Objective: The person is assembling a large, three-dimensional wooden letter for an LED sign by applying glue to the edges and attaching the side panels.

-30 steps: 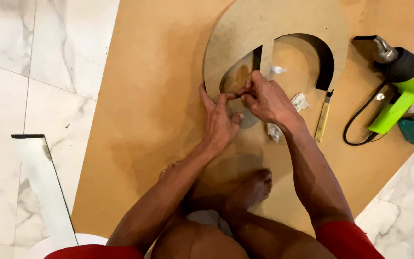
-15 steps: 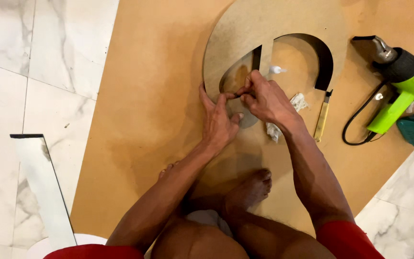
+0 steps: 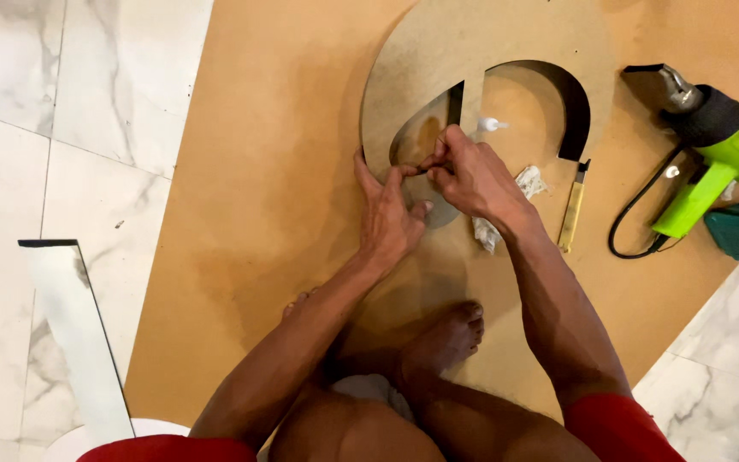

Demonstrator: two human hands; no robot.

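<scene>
While left hand [image 3: 389, 214] presses the round board [image 3: 489, 51], right hand [image 3: 472, 175] fingers pinching thin dark strip [image 3: 415, 168] (edge banding, perhaps), left fingers spread

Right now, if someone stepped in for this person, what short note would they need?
Left hand lies flat on the round board cutout, pinning its edge. Right hand pinches something small and dark at the inner edge; what it is cannot be made out. The cutout lies on a brown board sheet. To the right: small white bottle, crumpled rag, slim yellow-handled tool, green heat gun. Black edging lines part of the right opening; the left opening looks bare.
</scene>
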